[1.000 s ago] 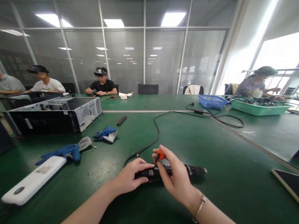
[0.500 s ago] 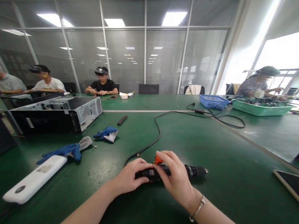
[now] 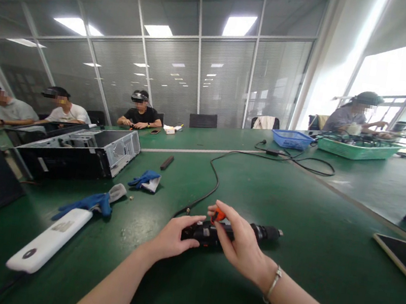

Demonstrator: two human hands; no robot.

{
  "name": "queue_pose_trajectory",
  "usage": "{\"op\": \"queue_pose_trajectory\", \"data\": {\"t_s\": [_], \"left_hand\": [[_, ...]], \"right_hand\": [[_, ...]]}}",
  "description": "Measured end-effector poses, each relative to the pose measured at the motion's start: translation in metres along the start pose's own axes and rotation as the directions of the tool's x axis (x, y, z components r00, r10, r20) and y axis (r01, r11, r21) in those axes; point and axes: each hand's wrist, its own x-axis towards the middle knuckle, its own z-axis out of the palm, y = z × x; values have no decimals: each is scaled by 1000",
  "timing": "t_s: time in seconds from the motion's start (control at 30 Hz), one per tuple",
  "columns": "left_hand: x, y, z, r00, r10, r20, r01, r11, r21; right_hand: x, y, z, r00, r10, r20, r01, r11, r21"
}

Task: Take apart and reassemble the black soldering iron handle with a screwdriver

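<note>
A black electric screwdriver point(image 3: 265, 232) lies on the green table point(image 3: 295, 202), its tip pointing right and its black cable point(image 3: 214, 179) trailing away to the back. My left hand point(image 3: 173, 237) grips the tool's rear end, thumb and fingers closed round it. My right hand point(image 3: 241, 240) rests over the tool's middle, with fingertips pinched on a small orange part point(image 3: 218, 214) on top of it.
A white device point(image 3: 45, 245) and blue gloves point(image 3: 89, 202) lie at the left, with an opened computer case point(image 3: 83, 149) behind them. A tablet point(image 3: 404, 256) sits at the right. Blue and green baskets point(image 3: 355, 148) stand at the back right. Several people sit around the table.
My right hand's fingers have shifted slightly on the orange part; it shows a little more than half a second ago. The tool and my left hand have stayed in place.
</note>
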Motion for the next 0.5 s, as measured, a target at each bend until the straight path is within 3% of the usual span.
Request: {"op": "queue_pose_trajectory", "data": {"t_s": [0.2,0.27,0.4,0.5], "left_hand": [[0,1,-1,1000,-15,2,15,1000,17],[0,1,-1,1000,-11,0,11,1000,24],[0,4,0,1000,-1,-4,1,1000,14],[0,6,-1,999,40,-4,-40,999,-3]], "right_hand": [[2,1,-1,1000,16,-3,-16,997,-71],[1,2,-1,998,-38,-48,34,996,-77],[-1,-2,2,969,-178,-169,188,981,41],[-4,-9,11,962,-176,-209,210,965,156]]}}
